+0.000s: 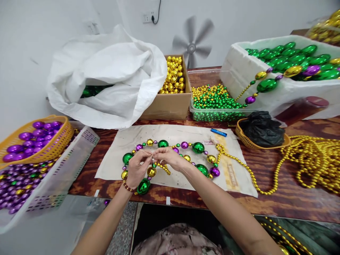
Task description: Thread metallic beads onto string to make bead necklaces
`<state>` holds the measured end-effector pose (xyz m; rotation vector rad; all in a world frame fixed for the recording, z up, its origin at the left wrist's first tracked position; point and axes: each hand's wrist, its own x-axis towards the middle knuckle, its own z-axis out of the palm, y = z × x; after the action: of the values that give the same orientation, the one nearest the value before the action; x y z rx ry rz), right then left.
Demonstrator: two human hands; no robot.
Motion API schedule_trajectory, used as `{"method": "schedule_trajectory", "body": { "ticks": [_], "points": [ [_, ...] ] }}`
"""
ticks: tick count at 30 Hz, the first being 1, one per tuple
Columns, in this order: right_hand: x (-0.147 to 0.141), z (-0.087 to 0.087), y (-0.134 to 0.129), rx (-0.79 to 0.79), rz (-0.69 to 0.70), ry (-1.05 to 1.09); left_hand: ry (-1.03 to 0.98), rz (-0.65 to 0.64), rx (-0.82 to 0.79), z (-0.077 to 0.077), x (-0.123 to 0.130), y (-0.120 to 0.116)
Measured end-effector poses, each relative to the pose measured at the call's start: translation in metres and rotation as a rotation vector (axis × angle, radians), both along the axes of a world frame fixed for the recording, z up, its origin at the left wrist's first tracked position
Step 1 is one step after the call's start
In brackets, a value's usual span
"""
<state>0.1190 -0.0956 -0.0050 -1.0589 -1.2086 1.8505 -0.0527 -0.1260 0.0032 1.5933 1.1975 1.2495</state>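
Note:
My left hand (139,166) and my right hand (168,157) meet over a pale cloth (111,156) on the table. Between the fingertips of both runs a thin white string (153,158), pinched close to the beads. Around them lies a strand of shiny beads, with large green balls (198,147), gold balls (150,142) and purple balls (215,172). A short gold bead piece (165,168) lies just below the right fingers. Part of the strand is hidden behind my hands.
Left are an orange basket (67,131) of purple beads and a white crate (79,152). Behind stand a white sack (106,60), a cardboard box (170,106), a clear bead tray (212,115) and a foam box (228,67). Gold bead chains (313,163) pile at right. A blue tool (218,132) lies on the cloth.

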Motion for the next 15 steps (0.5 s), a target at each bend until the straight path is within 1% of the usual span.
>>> {"method": "schedule_trajectory", "body": {
  "ticks": [2,5,6,8,9,11,13,15],
  "points": [
    [0.007,-0.004,0.003,0.048,-0.034,-0.041,-0.009,0.014,0.002,0.001,0.000,-0.001],
    [0.023,-0.007,0.009,0.102,-0.154,-0.074,-0.079,0.038,-0.047,0.005,0.002,-0.003],
    [0.028,-0.006,0.010,0.098,-0.207,-0.043,-0.113,0.038,-0.073,0.007,0.002,-0.003],
    [0.033,-0.002,0.010,0.043,-0.290,0.130,-0.189,0.032,-0.113,0.009,0.004,-0.004],
    [0.033,0.001,0.009,-0.002,-0.305,0.250,-0.234,0.032,-0.125,0.009,0.006,-0.004],
    [0.029,0.005,0.007,-0.088,-0.276,0.453,-0.338,0.040,-0.149,0.010,0.009,-0.005],
    [0.023,0.006,0.007,-0.103,-0.232,0.501,-0.442,0.045,-0.189,0.011,0.013,-0.005],
    [0.019,0.003,0.008,-0.059,-0.232,0.450,-0.497,0.033,-0.249,0.013,0.016,-0.005]
  ]
}}
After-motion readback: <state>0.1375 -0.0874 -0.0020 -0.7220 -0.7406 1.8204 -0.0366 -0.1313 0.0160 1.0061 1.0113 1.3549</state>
